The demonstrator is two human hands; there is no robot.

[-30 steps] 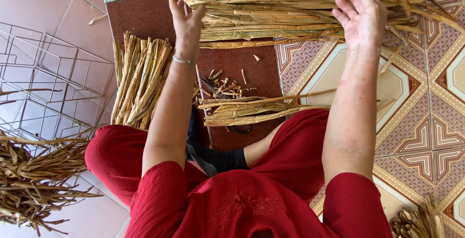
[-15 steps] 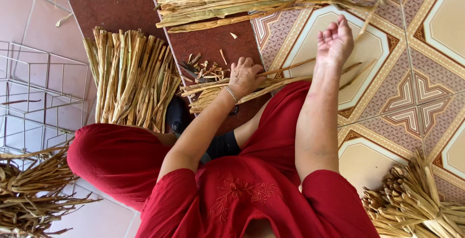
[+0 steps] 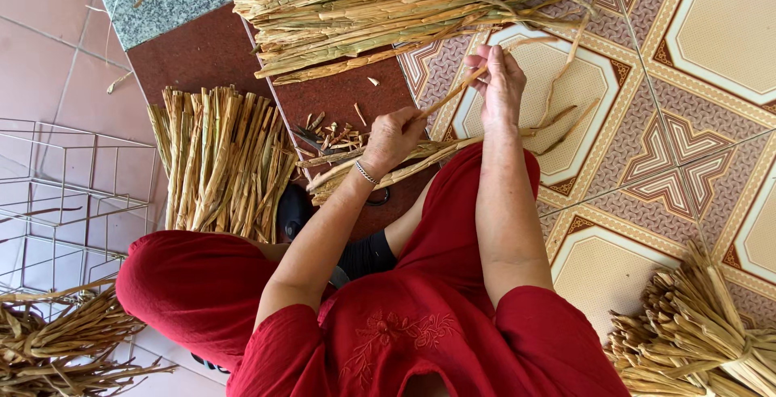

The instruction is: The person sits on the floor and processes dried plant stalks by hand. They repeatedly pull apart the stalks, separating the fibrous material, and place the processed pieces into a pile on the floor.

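Head view: my left hand (image 3: 394, 137) and right hand (image 3: 501, 82) are both closed on one dry reed strip (image 3: 453, 92), held over my red lap. More strips (image 3: 380, 172) lie beneath it, a big pile (image 3: 388, 5) beyond on the floor (image 3: 703, 122).

Straw-yellow and tan are noted on the dried stalk pile (image 3: 404, 9) and the trimmed stalk bundle (image 3: 222, 162). The garment (image 3: 420, 332) is recorded as red, with tone-on-tone floral embroidery. The floor tiles (image 3: 687, 138) are patterned geometrically in cream, brown and maroon. A speckled grey-green slab (image 3: 166, 1) is observed beside plain pinkish tiles (image 3: 48, 49).
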